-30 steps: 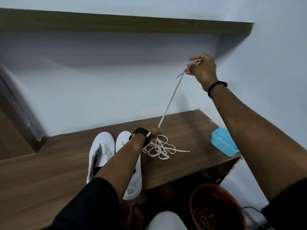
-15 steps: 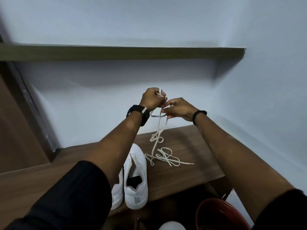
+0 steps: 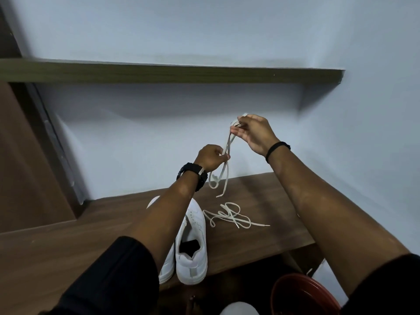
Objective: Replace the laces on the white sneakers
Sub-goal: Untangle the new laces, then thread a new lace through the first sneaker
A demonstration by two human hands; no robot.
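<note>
Two white sneakers [image 3: 193,242] stand side by side on the wooden desk [image 3: 261,201], toes toward the wall, their eyelets bare; my left forearm hides much of the left one. I hold a cream lace [image 3: 223,176] in the air above the desk. My right hand [image 3: 254,133] pinches its doubled upper end high up. Lower down, my left hand [image 3: 211,156] pinches the same strands, and the rest hangs in a loop with one tip dangling. A second cream lace [image 3: 231,215] lies tangled on the desk right of the sneakers.
A dark wooden shelf [image 3: 181,72] runs along the pale wall above the desk. A red-brown bucket [image 3: 304,294] sits on the floor under the desk's right end. A brown panel stands at the left.
My hands have parted: the right one rose up and to the right with the lace end, the left one sank. The held lace has lifted fully off the desk pile.
</note>
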